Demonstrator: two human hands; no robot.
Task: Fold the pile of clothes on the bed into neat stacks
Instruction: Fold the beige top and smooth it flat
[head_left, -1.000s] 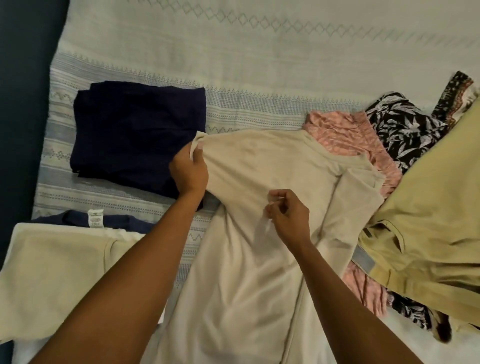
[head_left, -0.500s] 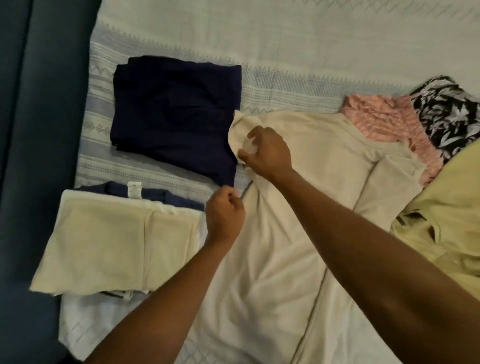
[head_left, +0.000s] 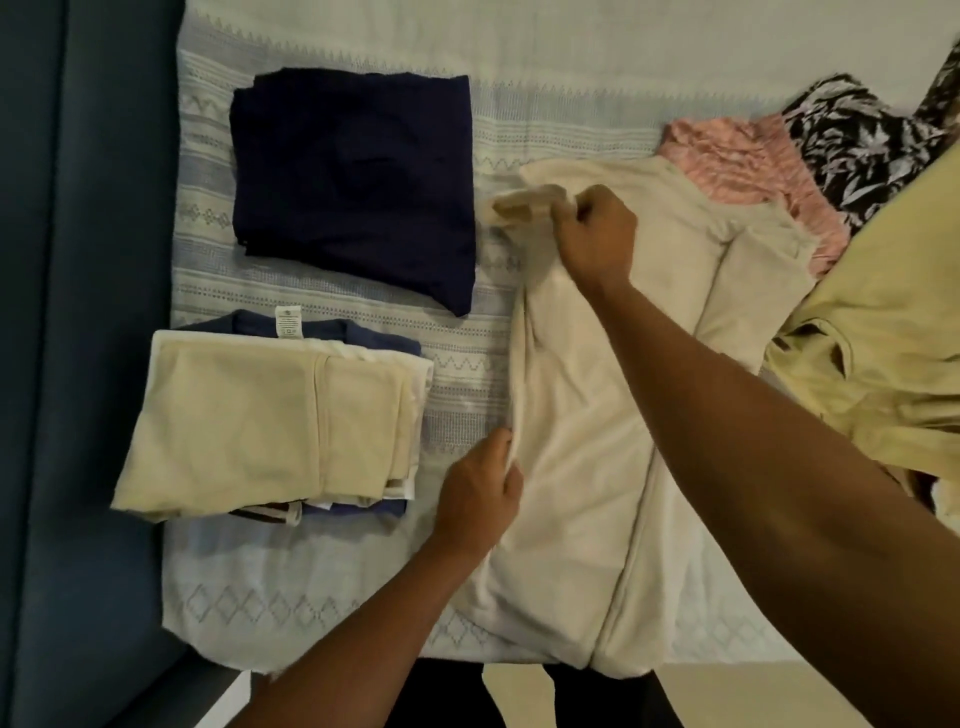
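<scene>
Holds the shirt (head_left: 587, 467) in both hands. Clamps the right hand (head_left: 597, 236) on a bunched corner at the shirt's top left: fingers curled tight round the cloth, back of hand up, forearm crossing the shirt diagonally from the lower right. Pinches the shirt's left edge with the left hand (head_left: 478, 493), further down: thumb and fingers closed on the raised fold, wrist bent slightly, arm coming in from the bottom of view.

Spread lengthwise on the bedspread (head_left: 519, 67), centre-right, hem at the near edge, one side already folded in along a long crease.

Left of it, apart: navy fold (head_left: 353, 176) at the top; below that a stack (head_left: 249, 421), cream piece uppermost, blue layers under, white tag (head_left: 289, 322) showing at the back.

Right of it, unfolded: pink top (head_left: 737, 156) tucked partly under the shirt's far corner, floral piece (head_left: 862, 140) beyond, yellow garment (head_left: 883, 338) just beside the shirt at the right edge.
</scene>
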